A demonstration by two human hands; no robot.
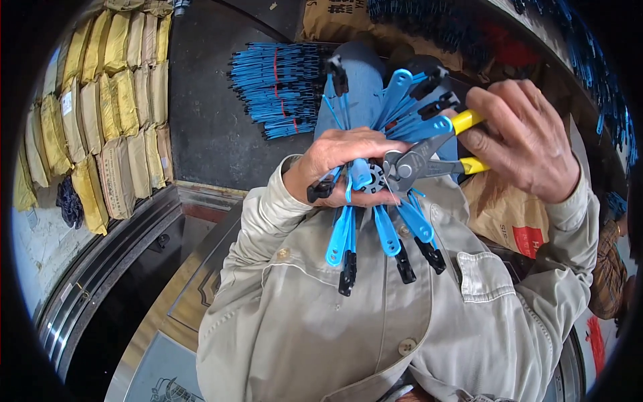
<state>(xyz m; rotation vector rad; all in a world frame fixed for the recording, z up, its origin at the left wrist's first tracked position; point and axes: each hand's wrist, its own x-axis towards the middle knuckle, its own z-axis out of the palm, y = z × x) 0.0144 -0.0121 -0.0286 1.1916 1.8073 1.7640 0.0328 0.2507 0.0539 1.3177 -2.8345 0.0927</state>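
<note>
Bracing the slotted hub (376, 178) within your left hand (328, 153), fingers wrapped around it, hold the yellow-handled pincers (416, 161) square at the hub's right edge; with your right hand (529, 141) clamped on them, squeeze evenly, sparing the blue arms (386, 232) around the hub.

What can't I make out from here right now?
All in the head view:
Handle ends of the pliers: hidden by the right hand.
Far side of the round hub: hidden by itself and the left hand.
Blue bundles at upper right: cut off by the rim.
</note>
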